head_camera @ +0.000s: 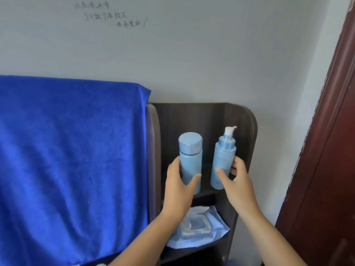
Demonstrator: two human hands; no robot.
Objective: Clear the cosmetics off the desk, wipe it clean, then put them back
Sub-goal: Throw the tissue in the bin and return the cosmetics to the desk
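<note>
Your left hand (179, 186) and right hand (235, 184) reach forward, side by side, fingers (221, 174) curled in a grasp.

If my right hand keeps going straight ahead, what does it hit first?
The right hand already wraps the pump bottle. Straight past it stands the shelf's dark back panel, probably the first thing met, though depth is unclear.

Shelf walls (247, 131) flanking both bottles (190, 160)

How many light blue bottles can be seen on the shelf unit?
2. The capped bottle stands on the upper shelf in the left hand; the pump bottle stands beside it, in the right hand. The arms may hide others lower down.
</note>
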